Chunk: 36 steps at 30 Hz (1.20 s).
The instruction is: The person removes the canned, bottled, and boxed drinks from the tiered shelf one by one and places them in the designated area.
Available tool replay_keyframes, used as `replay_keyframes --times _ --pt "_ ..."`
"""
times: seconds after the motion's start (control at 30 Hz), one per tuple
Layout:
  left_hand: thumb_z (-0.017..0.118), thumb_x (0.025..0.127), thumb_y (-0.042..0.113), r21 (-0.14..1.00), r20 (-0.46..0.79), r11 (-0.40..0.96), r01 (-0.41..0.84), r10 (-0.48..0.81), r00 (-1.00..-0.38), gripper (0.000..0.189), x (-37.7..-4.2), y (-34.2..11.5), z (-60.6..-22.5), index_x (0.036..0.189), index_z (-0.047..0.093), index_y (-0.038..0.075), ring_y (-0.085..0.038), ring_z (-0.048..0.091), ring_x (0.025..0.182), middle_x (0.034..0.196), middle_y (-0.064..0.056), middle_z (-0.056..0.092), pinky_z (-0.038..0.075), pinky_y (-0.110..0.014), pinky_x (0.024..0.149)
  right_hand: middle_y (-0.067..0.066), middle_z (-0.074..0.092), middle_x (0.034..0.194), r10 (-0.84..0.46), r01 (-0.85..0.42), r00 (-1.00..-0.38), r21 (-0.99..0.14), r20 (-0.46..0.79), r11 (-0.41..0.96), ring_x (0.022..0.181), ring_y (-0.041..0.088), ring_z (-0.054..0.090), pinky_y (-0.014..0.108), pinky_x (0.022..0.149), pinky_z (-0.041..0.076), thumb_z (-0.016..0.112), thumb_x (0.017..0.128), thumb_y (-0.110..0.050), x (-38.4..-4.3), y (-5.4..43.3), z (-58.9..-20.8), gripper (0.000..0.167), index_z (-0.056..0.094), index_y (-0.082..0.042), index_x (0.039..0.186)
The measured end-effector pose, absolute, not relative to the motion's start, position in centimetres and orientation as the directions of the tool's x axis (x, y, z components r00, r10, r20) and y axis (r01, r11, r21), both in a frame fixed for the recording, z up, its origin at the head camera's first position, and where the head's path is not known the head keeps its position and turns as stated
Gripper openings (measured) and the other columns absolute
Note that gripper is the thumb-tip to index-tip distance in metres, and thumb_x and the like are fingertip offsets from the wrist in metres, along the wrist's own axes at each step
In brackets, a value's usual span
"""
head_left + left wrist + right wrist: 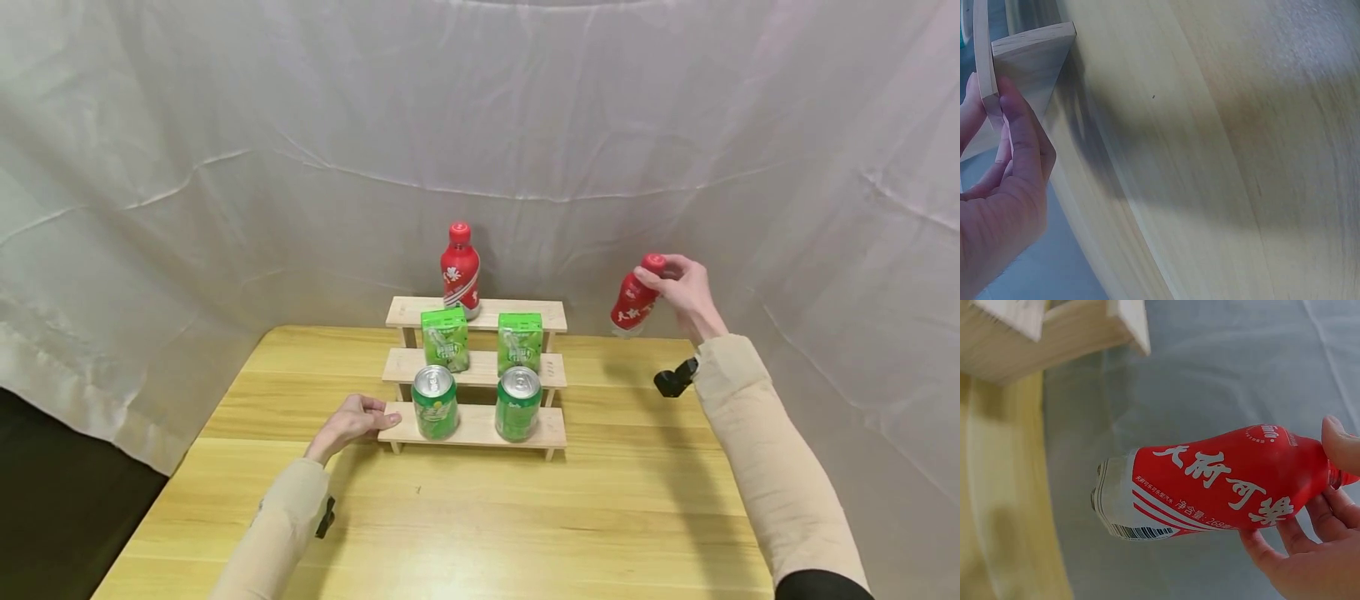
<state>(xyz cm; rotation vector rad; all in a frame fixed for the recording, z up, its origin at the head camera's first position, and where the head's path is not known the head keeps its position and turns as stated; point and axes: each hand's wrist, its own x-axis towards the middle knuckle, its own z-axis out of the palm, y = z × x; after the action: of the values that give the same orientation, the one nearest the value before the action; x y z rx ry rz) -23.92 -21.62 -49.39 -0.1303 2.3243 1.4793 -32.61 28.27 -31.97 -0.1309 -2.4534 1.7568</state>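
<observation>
My right hand grips a red soda bottle by its neck and cap, in the air to the right of a three-step wooden rack. The bottle tilts, its base toward the lower left in the head view. My left hand pinches the left end of the rack's lowest board between thumb and fingers. A second red bottle stands upright on the top step, left of its middle. Two green drink cartons stand on the middle step. Two green soda cans stand on the lowest step.
The rack stands on a light wooden table. Behind the table hangs a grey-white cloth, which also runs down both sides. A black area lies beyond the table's left edge.
</observation>
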Motion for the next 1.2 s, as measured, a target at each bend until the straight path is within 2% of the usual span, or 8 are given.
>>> replay_keyframes --times 0.17,0.4,0.63,0.83,1.07,1.2 --pt "0.074 0.091 0.018 0.856 -0.357 0.441 -0.269 0.129 -0.925 0.058 -23.9 -21.7 -49.4 0.13 0.048 -0.017 -0.019 0.066 0.089 0.108 -0.024 0.068 0.061 -0.038 0.085 -0.018 0.055 0.101 0.153 0.041 -0.988 -0.95 0.007 0.309 0.098 -0.001 0.052 0.023 0.094 0.045 0.071 0.095 -0.03 -32.5 29.9 -34.4 0.026 0.055 -0.025 0.114" --pt "0.073 0.092 0.018 0.859 -0.357 0.435 -0.269 0.133 -0.925 0.06 -24.0 -21.9 -49.6 0.131 0.047 -0.018 -0.02 0.068 0.091 0.11 -0.025 0.067 0.062 -0.039 0.086 -0.021 0.056 0.093 0.188 0.079 -0.982 -0.949 -0.021 0.304 0.091 -0.002 0.053 0.013 0.079 0.049 0.071 0.095 -0.025 -32.0 31.0 -37.6 0.021 0.055 -0.024 0.109" --pt "0.074 0.091 0.019 0.861 -0.36 0.43 -0.273 0.136 -0.923 0.061 -23.7 -21.7 -49.6 0.131 0.046 -0.018 -0.021 0.066 0.092 0.11 -0.024 0.066 0.061 -0.039 0.087 -0.022 0.056 0.089 0.192 0.119 -0.979 -0.953 -0.066 0.279 0.091 -0.002 0.053 0.017 0.085 0.045 0.071 0.095 -0.021 -32.0 31.5 -40.5 0.033 0.055 -0.011 0.122" --pt "0.074 0.091 0.019 0.859 -0.362 0.432 -0.274 0.135 -0.922 0.062 -23.7 -21.7 -49.5 0.132 0.046 -0.018 -0.023 0.067 0.095 0.112 -0.025 0.066 0.061 -0.041 0.089 -0.02 0.055 0.091 0.197 0.15 -0.976 -0.952 -0.098 0.267 0.089 -0.003 0.053 0.017 0.086 0.045 0.07 0.095 -0.018 -32.0 31.4 -41.6 0.033 0.053 -0.008 0.122" --pt "0.074 0.091 0.018 0.863 -0.363 0.423 -0.276 0.139 -0.921 0.062 -23.8 -21.7 -49.5 0.133 0.045 -0.019 -0.025 0.068 0.097 0.114 -0.027 0.065 0.061 -0.042 0.091 -0.014 0.055 0.099 0.192 0.173 -0.974 -0.939 -0.118 0.297 0.089 -0.004 0.052 0.02 0.092 0.047 0.067 0.097 -0.016 -31.9 31.3 -42.2 0.05 0.046 0.003 0.138" --pt "0.073 0.092 0.017 0.863 -0.362 0.424 -0.274 0.142 -0.921 0.062 -23.9 -21.7 -49.4 0.133 0.045 -0.019 -0.025 0.068 0.097 0.114 -0.027 0.065 0.061 -0.043 0.091 -0.011 0.056 0.103 0.187 0.179 -0.974 -0.935 -0.126 0.305 0.09 -0.004 0.052 0.02 0.092 0.047 0.066 0.097 -0.015 -31.9 31.4 -42.4 0.055 0.043 0.006 0.141"
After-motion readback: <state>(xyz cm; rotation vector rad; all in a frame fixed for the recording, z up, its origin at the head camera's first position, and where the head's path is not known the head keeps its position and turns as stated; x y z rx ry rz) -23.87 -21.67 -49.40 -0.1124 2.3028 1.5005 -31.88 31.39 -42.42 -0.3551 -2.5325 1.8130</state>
